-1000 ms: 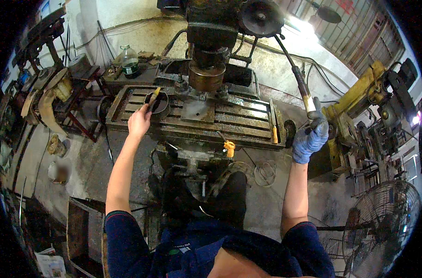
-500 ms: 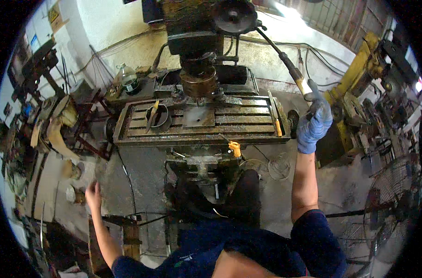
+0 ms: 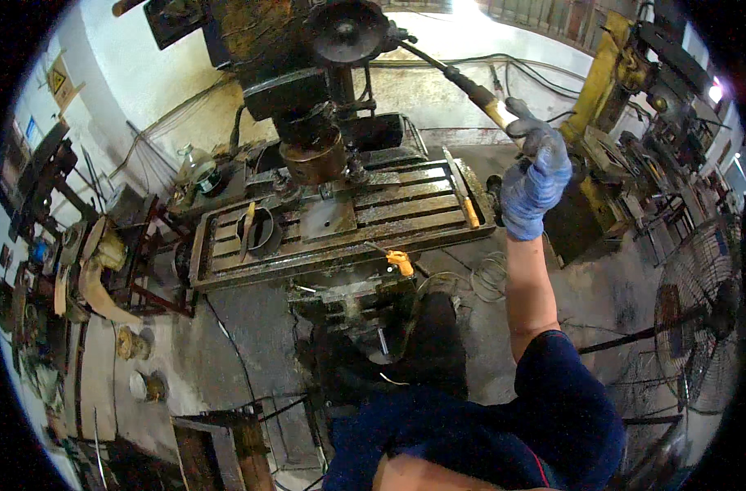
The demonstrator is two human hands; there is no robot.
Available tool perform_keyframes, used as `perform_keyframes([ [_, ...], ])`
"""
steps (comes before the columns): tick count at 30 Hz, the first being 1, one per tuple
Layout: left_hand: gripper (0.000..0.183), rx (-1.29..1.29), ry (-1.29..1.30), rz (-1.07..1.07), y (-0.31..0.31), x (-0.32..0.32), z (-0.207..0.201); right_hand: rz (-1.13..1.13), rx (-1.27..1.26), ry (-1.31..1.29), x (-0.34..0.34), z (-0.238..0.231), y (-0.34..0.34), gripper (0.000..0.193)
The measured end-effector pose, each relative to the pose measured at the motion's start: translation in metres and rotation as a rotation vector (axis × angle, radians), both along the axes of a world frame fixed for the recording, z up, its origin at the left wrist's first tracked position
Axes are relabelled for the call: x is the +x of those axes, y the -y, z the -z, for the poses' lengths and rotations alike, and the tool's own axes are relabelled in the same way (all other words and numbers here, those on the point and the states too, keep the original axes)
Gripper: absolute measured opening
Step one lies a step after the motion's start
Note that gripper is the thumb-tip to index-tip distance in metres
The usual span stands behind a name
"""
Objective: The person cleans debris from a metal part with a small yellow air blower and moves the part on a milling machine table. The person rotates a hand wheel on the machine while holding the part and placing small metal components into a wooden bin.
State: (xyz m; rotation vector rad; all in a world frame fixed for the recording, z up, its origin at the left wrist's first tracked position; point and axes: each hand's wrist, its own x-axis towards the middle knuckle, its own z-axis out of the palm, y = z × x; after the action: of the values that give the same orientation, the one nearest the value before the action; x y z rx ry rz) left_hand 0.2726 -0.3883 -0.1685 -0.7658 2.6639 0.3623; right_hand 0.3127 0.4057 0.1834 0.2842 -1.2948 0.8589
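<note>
My right hand point(image 3: 538, 180), in a blue-grey glove, is closed on the pale grip of a long lever point(image 3: 464, 82). The lever slopes up to the round hub point(image 3: 346, 31) of a milling machine. Below its brown spindle head point(image 3: 314, 157), a flat square plate point(image 3: 325, 219) with a small hole lies on the slotted table point(image 3: 397, 214). Toward the table's left end stands a round dark tin point(image 3: 263, 236), with a yellow-handled brush-like tool point(image 3: 247, 225) across its rim. My left hand is out of view.
A file-like tool with an orange handle point(image 3: 471, 213) rests at the table's right end. An orange air blow gun point(image 3: 401, 262) hangs at the front edge. Behind on the left stands a clear plastic bottle point(image 3: 199, 170). A caged fan point(image 3: 700, 327) is at the right.
My left arm has gone out of view at the lower left. The view has tilted and shifted, so the machine appears rotated. My right hand stays on the lever.
</note>
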Motion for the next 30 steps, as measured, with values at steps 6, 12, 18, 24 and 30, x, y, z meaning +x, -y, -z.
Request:
perform_keyframes([
  [6, 0.038, 0.035, 0.009, -0.062, -0.035, -0.019, 0.013, -0.020, -0.015, -0.035, -0.002, -0.016, 0.002, 0.033],
  [12, 0.036, 0.069, 0.002, -0.120, -0.036, -0.016, 0.016, 0.050, -0.040, -0.037, -0.009, -0.038, 0.004, 0.034],
  [18, 0.035, 0.100, 0.007, -0.189, -0.028, -0.003, 0.022, 0.467, 0.244, -0.145, -0.021, -0.066, -0.066, 0.012],
  [24, 0.034, 0.121, -0.014, -0.276, -0.015, 0.013, 0.023, 0.974, 0.666, -0.133, -0.003, -0.097, -0.073, 0.024],
  [30, 0.034, 0.158, -0.074, -0.422, 0.020, 0.035, 0.018, 0.532, -0.027, 0.395, 0.018, 0.049, -0.020, 0.024],
])
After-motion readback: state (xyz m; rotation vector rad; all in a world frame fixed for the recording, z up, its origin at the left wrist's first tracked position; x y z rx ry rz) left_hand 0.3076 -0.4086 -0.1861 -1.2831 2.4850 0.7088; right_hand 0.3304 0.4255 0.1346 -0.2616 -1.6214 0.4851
